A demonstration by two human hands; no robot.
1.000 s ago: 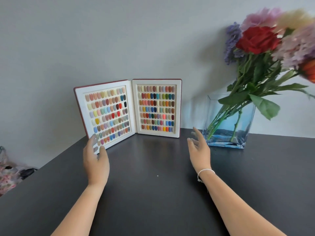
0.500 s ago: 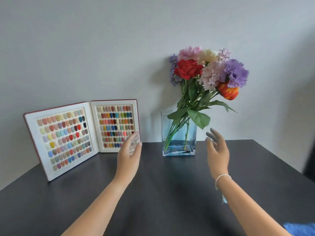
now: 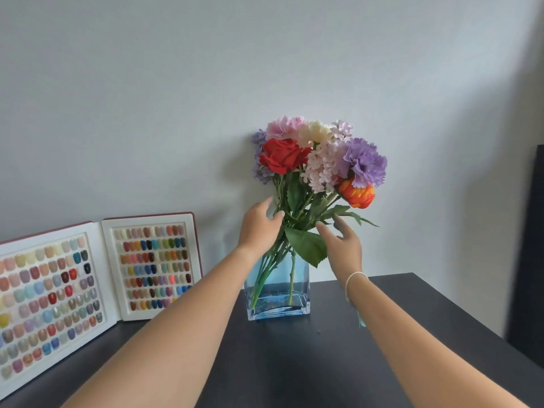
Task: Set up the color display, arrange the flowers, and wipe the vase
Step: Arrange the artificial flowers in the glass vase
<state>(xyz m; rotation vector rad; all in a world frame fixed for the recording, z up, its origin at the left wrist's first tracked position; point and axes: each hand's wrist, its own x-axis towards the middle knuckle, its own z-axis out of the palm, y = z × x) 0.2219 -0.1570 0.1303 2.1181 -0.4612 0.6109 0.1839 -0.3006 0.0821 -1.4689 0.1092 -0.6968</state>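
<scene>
Hands, relocated from color display (image 3: pixel 97 278) left of vase (image 3: pixel 278 293): left hand (image 3: pixel 259 225) and right hand (image 3: pixel 343 245) open, empty, flanking flower stems (image 3: pixel 297 207) above vase. Display upright; arranging begins.

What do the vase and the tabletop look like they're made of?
Vase: clear, blue-tinted glass, or possibly acrylic; the stems show through its glossy walls and thick base. Tabletop: dark, matte, smooth surface with only soft reflections, perhaps laminate or painted wood; no grain is visible.
</scene>
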